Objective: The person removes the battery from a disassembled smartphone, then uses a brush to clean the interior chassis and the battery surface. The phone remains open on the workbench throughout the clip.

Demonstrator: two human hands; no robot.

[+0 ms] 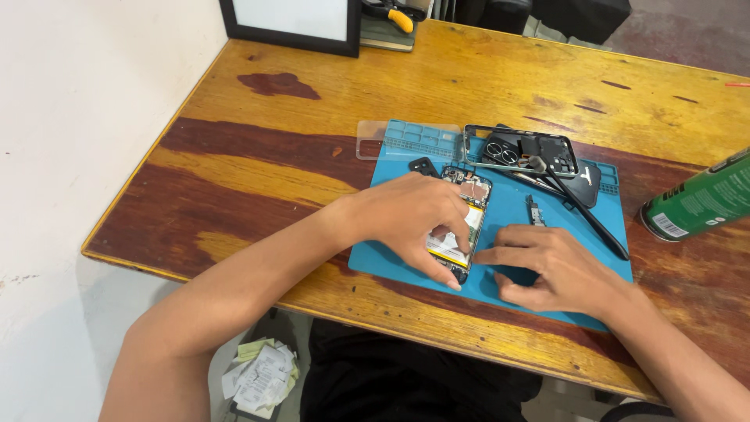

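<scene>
Opened phone [462,223] lies face down on blue mat [508,215], back off, so battery w/ yellow edge and board at top are exposed. It sits near mat's left-centre, long axis running away from the person.

Left hand [410,215] lies over phone's left side and lower half, fingers spread and curved down; tips press on battery and lower edge. Looks like it pins phone flat so it doesn't slide. Not closed around anything, a pressing hold w/ fingers apart.

Right hand [547,270] rests on mat just right of phone, index stretched toward phone's right edge, tip at or nearly touching it; can't tell if there's contact. Other fingers curl under. Can't tell if sth small is pinched beneath them, palm hides it.

Behind phone, at mat's far side: removed back frame [522,152] w/ round camera holes, lying over a dark cover [584,186]. A thin black tool [587,215] runs diagonally from frame toward mat's right edge, within right hand's reach. Small dark part [535,211] lies on mat btw phone and tool, another small black piece [423,166] just above-left of phone. Parts kept on mat, prob so they don't roll off.

Clear case [373,141] lies half on mat's far-left corner, half on wooden table [258,180]. Green can [699,202] lies tilted at table's right. Black-framed board [291,23] stands at far left, yellow-handled tool [400,17] beside it. Crumpled papers [262,375] on floor below table.
</scene>
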